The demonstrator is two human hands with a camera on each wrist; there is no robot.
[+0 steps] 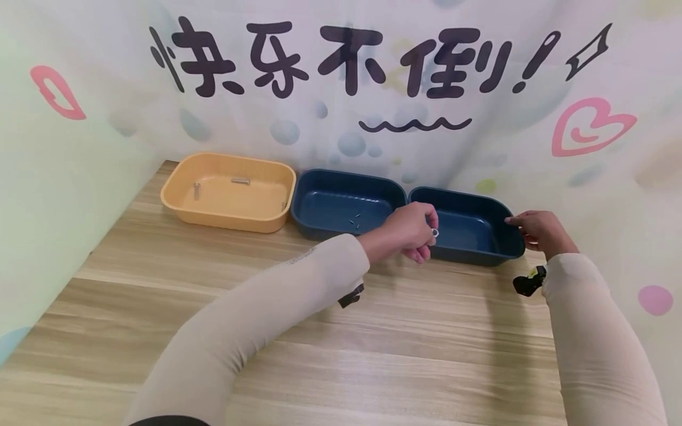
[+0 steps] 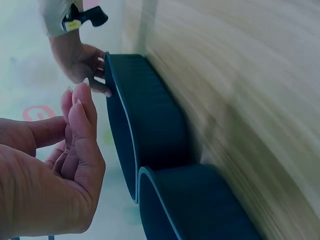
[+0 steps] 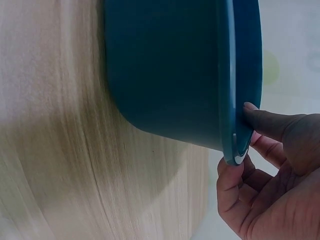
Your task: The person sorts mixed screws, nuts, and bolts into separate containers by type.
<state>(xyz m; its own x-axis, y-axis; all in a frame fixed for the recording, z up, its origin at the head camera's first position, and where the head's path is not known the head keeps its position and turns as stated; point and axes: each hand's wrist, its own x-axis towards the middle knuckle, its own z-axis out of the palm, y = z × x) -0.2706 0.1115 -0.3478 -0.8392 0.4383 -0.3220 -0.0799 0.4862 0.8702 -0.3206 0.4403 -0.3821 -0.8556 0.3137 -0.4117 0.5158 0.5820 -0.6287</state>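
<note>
In the head view my left hand [image 1: 412, 231] is over the near left edge of the right-hand dark blue bin [image 1: 463, 257]. Its fingertips pinch a small silver ring-shaped piece [image 1: 435, 233], perhaps a washer or nut. That piece cannot be made out in the left wrist view, where the fingers of the left hand [image 2: 75, 145] are bent together. At the far right end of the same bin, my right hand [image 1: 543, 231] grips the rim, thumb inside and fingers outside. The right wrist view shows this right hand [image 3: 270, 175] on the bin's corner [image 3: 232, 145].
Left of that bin stands a second dark blue bin [image 1: 346, 176] with several tiny metal pieces [image 1: 356, 222] in it. Farther left, a yellow bin [image 1: 229, 222] holds bolts [image 1: 241, 181]. All three stand in a row on the wooden table [image 1: 373, 355], against a printed cloth [image 1: 319, 130].
</note>
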